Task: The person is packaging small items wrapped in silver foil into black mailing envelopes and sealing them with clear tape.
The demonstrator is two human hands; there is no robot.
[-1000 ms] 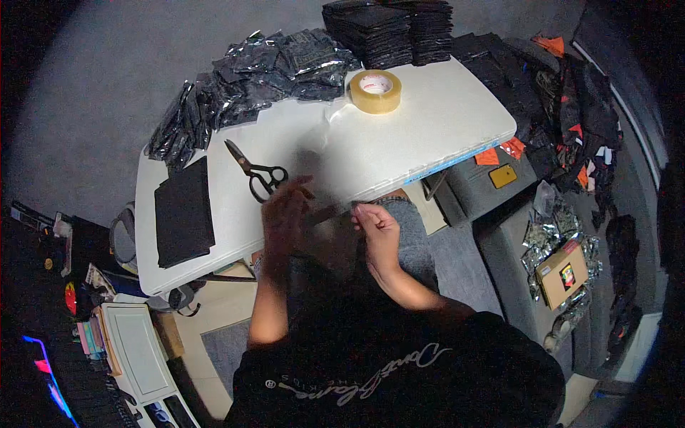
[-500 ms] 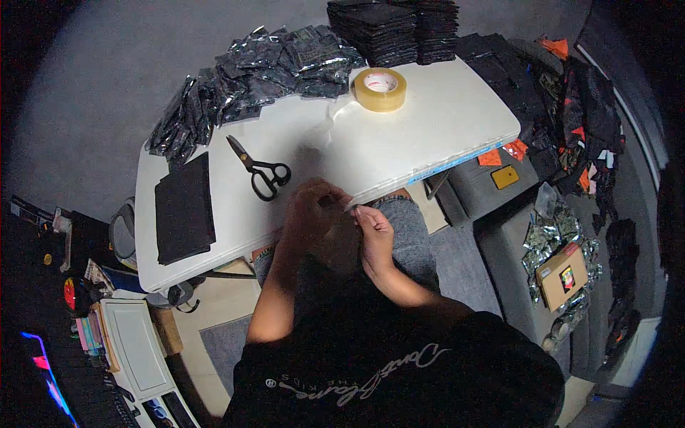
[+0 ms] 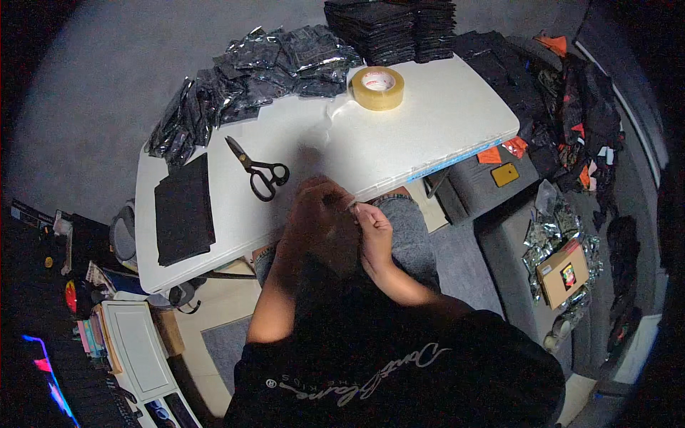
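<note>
Over the near edge of the white table (image 3: 428, 135), my two hands meet at the fingertips. My right hand (image 3: 375, 227) is closed in a pinch on a tiny pale bit, too small to name. My left hand (image 3: 317, 201) is curled in toward the same spot; a dark blur covers part of it and hides what its fingers hold. Left of the hands lie black-handled scissors (image 3: 265, 180), blades pointing away. Further left a folded black cloth (image 3: 184, 214) lies flat. Beyond the hands, toward the far side, sits a roll of clear yellowish tape (image 3: 389, 98).
Shiny black plastic packets (image 3: 285, 60) are heaped along the far edge, beside tall stacks of folded black pieces (image 3: 389, 32). To the right, a grey sofa (image 3: 492, 246) holds a yellow phone (image 3: 504, 174) and a cardboard box (image 3: 553, 278). A white cabinet (image 3: 139, 349) stands at lower left.
My fingertips have shifted very slightly at the pinch, and the pale bit shows less than before. The things on the table lie as they did; the view has moved a little.
</note>
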